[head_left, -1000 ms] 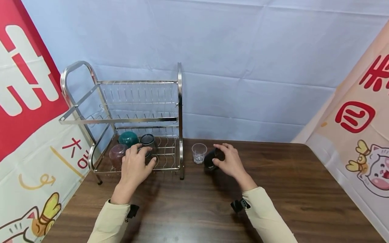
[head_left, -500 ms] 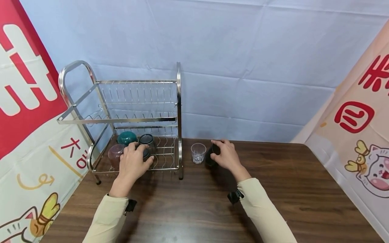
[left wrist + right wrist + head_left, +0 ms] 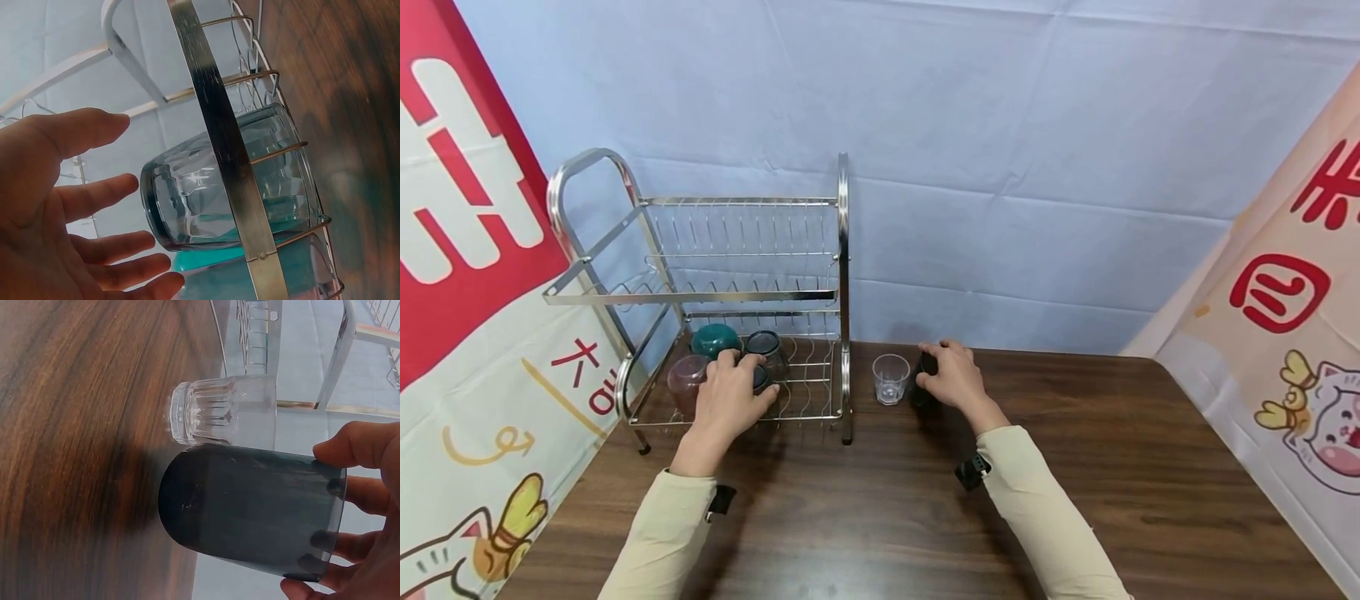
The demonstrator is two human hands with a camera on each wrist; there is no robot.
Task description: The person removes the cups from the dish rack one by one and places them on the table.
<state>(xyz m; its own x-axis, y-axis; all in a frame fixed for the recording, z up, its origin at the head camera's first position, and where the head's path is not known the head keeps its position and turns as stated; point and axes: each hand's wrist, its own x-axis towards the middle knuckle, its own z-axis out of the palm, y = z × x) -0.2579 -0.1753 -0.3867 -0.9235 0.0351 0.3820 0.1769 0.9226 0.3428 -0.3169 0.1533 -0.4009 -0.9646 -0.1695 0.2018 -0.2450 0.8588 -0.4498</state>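
My right hand (image 3: 957, 377) holds a dark, smoky cup (image 3: 250, 509) near its rim, thumb on one side and fingers on the other. The cup stands about upright, its base at or close to the tabletop. Right beside it is a clear faceted glass (image 3: 231, 409). My left hand (image 3: 727, 400) hovers at the front of the rack's lower tier, fingers spread and holding nothing. Just past its fingertips, a grey-tinted glass (image 3: 194, 187) stands upside down on the wires. Behind that are another dark-rimmed glass (image 3: 766, 343), a teal cup or bowl (image 3: 715, 340) and a pinkish cup (image 3: 687, 383).
A two-tier metal dish rack (image 3: 752, 296) stands at the left of the wooden table (image 3: 1112, 467). A pale blue cloth (image 3: 1000, 167) hangs behind the table. Printed banners (image 3: 1285, 292) flank both sides.
My right hand has brought the dark cup from tilted to about upright beside the clear glass, moving slightly left. The left hand has barely shifted.
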